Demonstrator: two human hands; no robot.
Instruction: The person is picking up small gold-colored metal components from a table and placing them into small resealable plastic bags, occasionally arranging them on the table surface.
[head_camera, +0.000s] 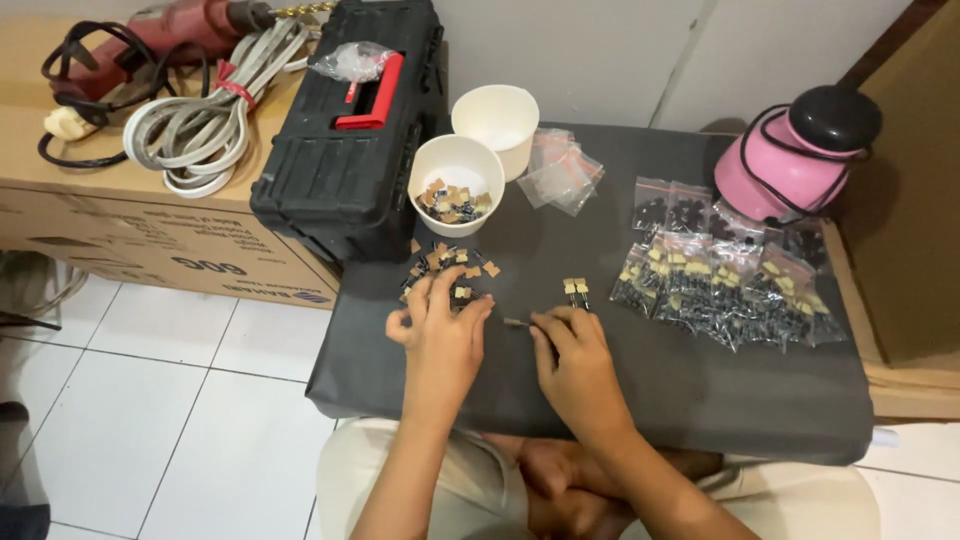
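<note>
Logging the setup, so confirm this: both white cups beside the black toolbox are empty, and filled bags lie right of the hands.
Not quite. The head view shows only the rear white cup empty; the front white cup holds small tan and dark parts. The rest stands: both sit beside the black toolbox, and the filled bags lie right of the hands.

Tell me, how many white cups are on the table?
2: one white cup with small brown parts inside stands beside the black toolbox; the other white cup, which looks empty, stands just behind it.
</note>
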